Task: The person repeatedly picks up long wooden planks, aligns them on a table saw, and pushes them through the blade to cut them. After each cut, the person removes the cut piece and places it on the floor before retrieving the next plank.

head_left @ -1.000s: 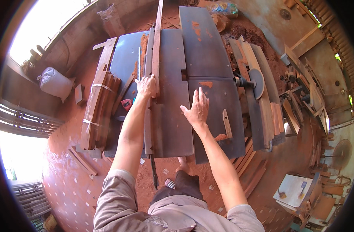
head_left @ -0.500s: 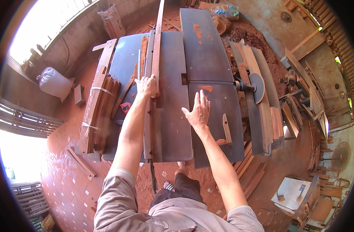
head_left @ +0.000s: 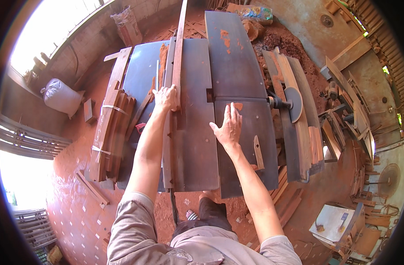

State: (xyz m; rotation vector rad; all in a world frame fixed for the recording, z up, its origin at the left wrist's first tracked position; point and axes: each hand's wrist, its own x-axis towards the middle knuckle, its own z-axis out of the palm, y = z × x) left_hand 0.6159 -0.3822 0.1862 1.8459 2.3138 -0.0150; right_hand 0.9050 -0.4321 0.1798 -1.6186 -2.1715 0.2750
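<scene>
A long reddish wooden strip lies along the upright fence of a dark metal machine table and runs away from me. My left hand is closed round the strip's near end and the fence top, its thumb side against the wood. My right hand is stretched out over the table's right section, fingers apart and holding nothing. Its fingertips partly cover a small sawdust patch. Right of that wrist lies a pale pointed wooden piece. Partly hidden by my left forearm is a small red object.
Tied wooden boards stand along the table's left side. A round disc blade on a shaft sticks out at the right, beside leaning planks. Sawdust lies on the far table. A white sack sits far left.
The strip and my left hand have moved slightly forward along the fence. My open right hand has shifted forward over the sawdust patch. The left forearm now covers more of the red object.
</scene>
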